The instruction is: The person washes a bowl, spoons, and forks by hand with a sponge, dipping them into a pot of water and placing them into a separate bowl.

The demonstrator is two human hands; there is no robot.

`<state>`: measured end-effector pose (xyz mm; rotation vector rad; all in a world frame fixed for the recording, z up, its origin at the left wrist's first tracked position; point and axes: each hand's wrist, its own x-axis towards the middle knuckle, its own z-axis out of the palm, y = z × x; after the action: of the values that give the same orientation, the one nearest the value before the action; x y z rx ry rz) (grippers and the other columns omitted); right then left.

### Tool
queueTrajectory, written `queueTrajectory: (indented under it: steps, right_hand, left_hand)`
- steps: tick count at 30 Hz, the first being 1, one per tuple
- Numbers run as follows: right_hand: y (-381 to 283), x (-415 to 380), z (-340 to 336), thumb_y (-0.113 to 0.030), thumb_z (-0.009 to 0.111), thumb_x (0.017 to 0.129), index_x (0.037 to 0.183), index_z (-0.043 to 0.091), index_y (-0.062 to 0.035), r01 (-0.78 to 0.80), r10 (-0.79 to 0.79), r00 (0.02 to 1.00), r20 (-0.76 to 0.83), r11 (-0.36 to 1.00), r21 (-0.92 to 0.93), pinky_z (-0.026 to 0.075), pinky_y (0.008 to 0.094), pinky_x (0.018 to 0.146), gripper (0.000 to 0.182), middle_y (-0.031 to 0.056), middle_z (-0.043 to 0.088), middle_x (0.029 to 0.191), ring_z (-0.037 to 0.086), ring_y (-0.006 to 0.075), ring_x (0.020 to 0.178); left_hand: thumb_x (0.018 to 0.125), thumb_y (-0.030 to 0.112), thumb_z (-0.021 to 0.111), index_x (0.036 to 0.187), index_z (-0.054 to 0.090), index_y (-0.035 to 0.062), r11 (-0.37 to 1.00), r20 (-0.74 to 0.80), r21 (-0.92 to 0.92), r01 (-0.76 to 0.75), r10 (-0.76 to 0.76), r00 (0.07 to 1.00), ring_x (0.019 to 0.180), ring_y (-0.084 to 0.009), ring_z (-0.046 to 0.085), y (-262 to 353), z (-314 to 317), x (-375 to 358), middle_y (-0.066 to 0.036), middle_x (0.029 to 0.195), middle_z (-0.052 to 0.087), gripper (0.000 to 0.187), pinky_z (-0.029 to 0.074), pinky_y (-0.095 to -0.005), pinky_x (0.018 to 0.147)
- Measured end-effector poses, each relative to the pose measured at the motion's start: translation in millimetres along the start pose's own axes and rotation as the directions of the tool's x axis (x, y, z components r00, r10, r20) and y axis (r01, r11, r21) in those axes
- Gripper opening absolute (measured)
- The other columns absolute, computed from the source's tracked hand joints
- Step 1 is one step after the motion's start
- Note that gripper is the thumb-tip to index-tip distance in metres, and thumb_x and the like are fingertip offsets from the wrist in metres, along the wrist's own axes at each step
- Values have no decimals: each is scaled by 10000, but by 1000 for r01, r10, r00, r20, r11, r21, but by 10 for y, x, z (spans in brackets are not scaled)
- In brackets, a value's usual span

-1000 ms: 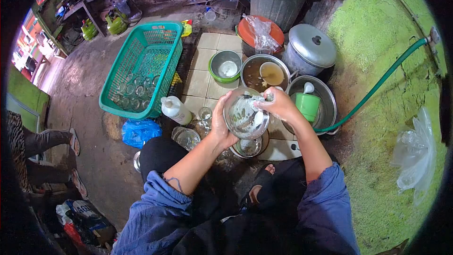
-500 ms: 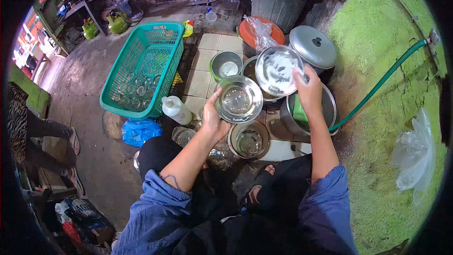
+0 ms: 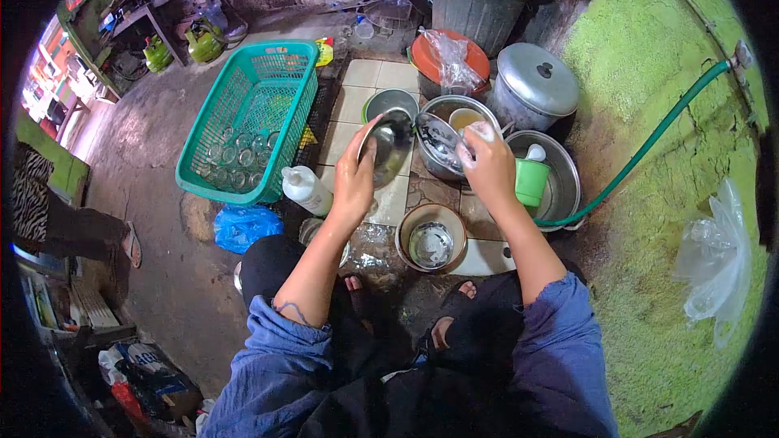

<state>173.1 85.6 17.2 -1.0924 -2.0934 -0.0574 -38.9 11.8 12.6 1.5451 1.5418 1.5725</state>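
My left hand (image 3: 354,178) is closed on the rim of a shiny steel bowl (image 3: 395,142), tilted nearly on edge. In my right hand (image 3: 489,164) is a steel plate (image 3: 439,138) streaked with white suds, tipped in front of a metal pot (image 3: 438,105). Suds cling to the right fingers too. The two dishes are close together but apart. Below them stands a brownish basin (image 3: 403,235) with a smaller metal bowl (image 3: 431,245) inside. To the right, a green dipper (image 3: 531,182) sits in a large pot (image 3: 565,186).
A green basket (image 3: 188,164) with several glass jars stands left. Near it are a white bottle (image 3: 307,191) and a blue plastic bag (image 3: 246,229). A lidded pot (image 3: 535,81) stands behind; a green hose (image 3: 649,150) runs along the right wall. Another person's foot (image 3: 131,245) shows left.
Both dishes have turned from facing me to steeply tilted. My left hand has moved up and left, my right hand down and left. The green dipper now shows more fully.
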Motion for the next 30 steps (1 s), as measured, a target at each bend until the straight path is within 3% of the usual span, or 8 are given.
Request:
queueTrajectory:
  steps: [3,6,13,17,23,25,28,30]
  right_hand:
    - [-60,-8,27,-186,639,808,924,628,-56,-124,122,992,27,987,103,468,378,707,174,157,614,885,614,291,805]
    - [-103,-59,133,-255,611,887,850,578,-17,-468,386,873,298,492,734,404,241,669,243,12,558,776,469,63,750]
    - [-324,-66,119,-290,591,908,856,541,-60,-591,402,775,487,189,784,383,207,710,242,-31,525,810,456,54,773]
    - [-146,-105,250,-287,694,826,828,497,-44,-540,413,834,365,482,690,415,280,676,313,21,512,771,481,108,744]
    - [-179,124,-66,-250,736,771,896,478,-35,-243,334,922,-195,892,381,440,360,678,358,110,538,743,547,281,689]
    - [-222,155,-140,-224,673,820,944,475,-27,-247,314,934,-172,912,327,432,382,734,305,149,545,823,552,318,787]
    - [-365,22,-6,-122,478,888,1098,466,-3,-116,65,990,126,885,451,374,380,916,241,184,510,1022,505,332,1001]
    - [-461,-306,272,-121,412,903,1380,267,26,161,-177,954,242,983,83,295,439,1032,520,278,422,1287,419,405,1191]
  left_hand:
    - [958,147,450,1266,478,2,799,71,-527,290,-299,952,1088,-194,521,-8,11,-46,-125,1173,574,342,370,-290,958]
    - [954,247,488,1268,468,-4,697,100,-616,367,-393,914,1101,-172,489,-80,15,-50,-110,1208,544,403,349,-304,975]
    - [925,318,528,1288,436,18,448,295,-716,535,-501,814,1117,-220,527,-112,126,-96,-126,1253,520,479,377,-357,994]
    - [932,452,422,1315,392,43,39,590,-773,633,-323,740,1117,-280,550,194,95,-110,-168,1277,497,561,450,-441,955]
    - [948,528,314,1341,354,72,54,609,-752,657,-323,724,1129,-274,545,112,266,-177,-151,1275,497,603,475,-458,930]
    - [951,520,319,1360,336,77,290,529,-658,695,-478,701,1179,-249,504,168,312,-237,-149,1312,468,604,448,-438,965]
    - [955,513,314,1363,336,77,282,529,-665,692,-476,702,1188,-247,489,105,407,-298,-134,1315,468,597,427,-436,976]
    - [959,519,289,1362,340,74,382,407,-658,649,-545,733,1199,-264,467,183,460,-329,-130,1302,476,603,409,-456,974]
